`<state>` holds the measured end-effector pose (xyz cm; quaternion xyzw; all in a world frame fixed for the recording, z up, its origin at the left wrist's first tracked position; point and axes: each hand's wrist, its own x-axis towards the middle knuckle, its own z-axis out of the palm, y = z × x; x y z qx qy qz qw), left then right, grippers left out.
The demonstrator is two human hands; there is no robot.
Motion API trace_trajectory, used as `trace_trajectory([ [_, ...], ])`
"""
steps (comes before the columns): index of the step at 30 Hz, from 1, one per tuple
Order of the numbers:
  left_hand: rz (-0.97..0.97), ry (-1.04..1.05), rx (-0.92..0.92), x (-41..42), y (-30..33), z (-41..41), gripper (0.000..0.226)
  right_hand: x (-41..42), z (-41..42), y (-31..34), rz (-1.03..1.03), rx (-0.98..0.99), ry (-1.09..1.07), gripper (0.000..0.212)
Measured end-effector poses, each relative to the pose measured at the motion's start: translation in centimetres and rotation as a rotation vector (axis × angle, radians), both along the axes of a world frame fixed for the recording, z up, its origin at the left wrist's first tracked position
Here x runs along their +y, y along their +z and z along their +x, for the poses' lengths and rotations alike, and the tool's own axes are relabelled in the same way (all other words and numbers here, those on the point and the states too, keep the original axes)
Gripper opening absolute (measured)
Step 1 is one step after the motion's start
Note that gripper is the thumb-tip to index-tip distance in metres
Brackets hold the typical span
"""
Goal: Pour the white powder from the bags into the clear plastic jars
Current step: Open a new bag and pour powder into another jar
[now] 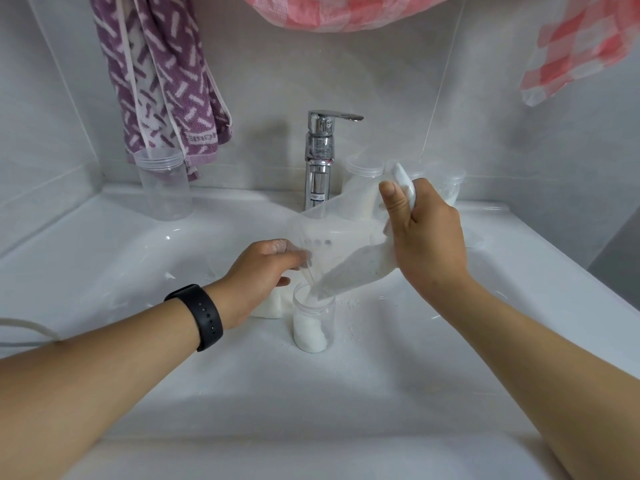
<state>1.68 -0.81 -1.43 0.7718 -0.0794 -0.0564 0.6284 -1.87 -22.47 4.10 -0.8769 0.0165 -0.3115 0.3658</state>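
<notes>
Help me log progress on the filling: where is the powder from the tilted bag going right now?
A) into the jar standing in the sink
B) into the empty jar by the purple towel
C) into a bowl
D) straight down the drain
A: the bag, gripped by both hands, streams powder into the jar standing in the sink.

Left forearm enters from lower left of frame; left hand (265,271) at centre, fingers curled, pinching. Right forearm enters from lower right; right hand (427,233) higher, right of centre, thumb up, fingers clenched, gripping.
</notes>
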Motion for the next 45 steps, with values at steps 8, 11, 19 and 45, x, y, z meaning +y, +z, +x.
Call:
trace_trajectory([
  [8, 0.016, 0.004, 0.002, 0.08, -0.16, 0.13, 0.027, 0.07, -0.12, 0.03, 0.002, -0.004, 0.014, 0.061],
  [11, 0.019, 0.015, 0.012, 0.11, -0.24, 0.21, 0.033, 0.08, -0.12, -0.03, 0.001, 0.002, 0.027, 0.063],
  [19, 0.034, 0.046, 0.036, 0.18, -0.17, 0.32, 0.034, 0.09, -0.1, -0.23, -0.001, 0.001, 0.036, 0.059],
  [45, -0.002, 0.055, 0.043, 0.04, 0.07, 0.4, 0.024, 0.11, 0.2, -0.63, 0.156, -0.026, 0.054, 0.047],
])
